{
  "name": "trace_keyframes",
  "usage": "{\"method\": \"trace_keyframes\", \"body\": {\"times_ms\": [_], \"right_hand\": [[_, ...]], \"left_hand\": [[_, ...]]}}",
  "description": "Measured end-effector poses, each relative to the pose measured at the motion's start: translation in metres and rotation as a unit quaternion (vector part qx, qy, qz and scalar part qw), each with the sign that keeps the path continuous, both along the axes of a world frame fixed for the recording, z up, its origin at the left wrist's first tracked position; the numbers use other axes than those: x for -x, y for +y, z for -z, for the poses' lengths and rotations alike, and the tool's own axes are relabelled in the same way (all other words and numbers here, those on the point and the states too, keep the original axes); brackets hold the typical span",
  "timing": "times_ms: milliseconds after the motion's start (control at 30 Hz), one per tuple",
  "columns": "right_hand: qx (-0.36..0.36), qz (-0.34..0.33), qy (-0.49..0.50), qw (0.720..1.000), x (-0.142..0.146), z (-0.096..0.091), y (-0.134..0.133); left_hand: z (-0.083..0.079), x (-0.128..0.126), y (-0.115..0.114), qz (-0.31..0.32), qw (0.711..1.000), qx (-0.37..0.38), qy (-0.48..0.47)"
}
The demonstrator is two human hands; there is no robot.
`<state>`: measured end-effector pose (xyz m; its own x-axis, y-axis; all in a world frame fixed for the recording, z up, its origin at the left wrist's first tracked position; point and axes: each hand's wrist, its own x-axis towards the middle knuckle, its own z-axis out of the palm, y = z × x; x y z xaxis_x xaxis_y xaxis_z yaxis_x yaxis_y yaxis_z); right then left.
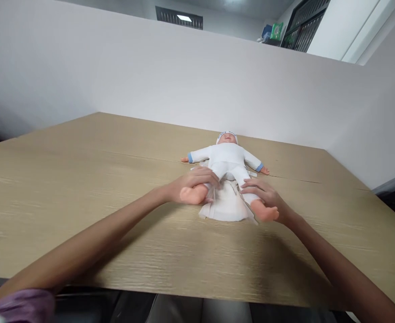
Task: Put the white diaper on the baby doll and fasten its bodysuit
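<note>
A baby doll (226,154) in a white outfit with blue cuffs and a white patterned cap lies on its back, arms spread, head pointing away from me. Beneath its hips an unfolded white diaper (229,206) stretches toward me between the legs, with side tabs showing near the waist. My left hand (197,181) is closed around the doll's leg on the left, its fingers over the shin and the bare foot below the wrist. On the other leg my right hand (266,195) curls its fingers across the lower part, above the foot. Both thumbs are partly hidden.
The doll lies on a wide wooden table (133,161) with a seam running across it. A pale wall panel (184,80) rises behind the table's far edge. Beyond the panel, a green package (277,31) sits at the upper right.
</note>
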<state>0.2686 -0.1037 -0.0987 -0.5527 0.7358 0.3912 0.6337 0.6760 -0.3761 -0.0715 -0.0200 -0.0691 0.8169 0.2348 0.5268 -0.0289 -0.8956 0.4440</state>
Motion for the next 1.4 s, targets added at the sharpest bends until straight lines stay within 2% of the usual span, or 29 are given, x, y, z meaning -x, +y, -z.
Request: {"method": "trace_keyframes", "body": {"times_ms": [133,233,367,467,700,800,900,1033,1100,1167,1267,1400], "right_hand": [[-0.052,-0.015,-0.063,0.997,-0.021,0.032,-0.001],[-0.064,-0.03,-0.094,0.993,-0.027,0.041,-0.001],[-0.066,-0.038,-0.112,0.991,-0.029,0.038,-0.003],[-0.045,-0.035,-0.09,0.994,-0.026,0.037,-0.006],[0.095,-0.033,0.037,0.994,-0.03,0.034,-0.006],[0.122,-0.012,0.061,0.991,-0.027,0.026,-0.01],[0.077,0.012,0.002,0.997,-0.012,0.022,-0.021],[-0.034,0.056,-0.104,0.992,0.014,0.03,-0.035],[-0.068,0.083,-0.121,0.987,0.023,0.035,-0.037],[-0.072,0.095,-0.105,0.987,0.026,0.037,-0.035],[-0.038,0.111,-0.039,0.992,0.025,0.032,-0.021],[-0.01,0.153,0.121,0.981,0.024,0.014,0.026]], "left_hand": [[0.036,0.03,0.001,0.018,0.998,0.015,0.054],[0.047,0.036,-0.001,0.028,0.995,0.006,0.096],[0.043,0.035,-0.005,0.03,0.993,-0.009,0.118],[0.04,0.035,-0.008,0.029,0.993,-0.017,0.113],[0.037,0.032,-0.011,0.008,0.991,0.035,0.132],[0.031,0.029,-0.013,0.003,0.991,0.056,0.121],[0.027,0.023,-0.022,-0.037,0.99,0.03,0.134],[0.034,0.005,-0.044,-0.144,0.972,-0.045,0.182],[0.04,-0.004,-0.053,-0.193,0.957,-0.076,0.204],[0.042,-0.011,-0.057,-0.219,0.948,-0.089,0.212],[0.035,-0.017,-0.046,-0.238,0.955,-0.047,0.17],[0.013,-0.031,0.002,-0.254,0.965,0.055,0.03]]}}
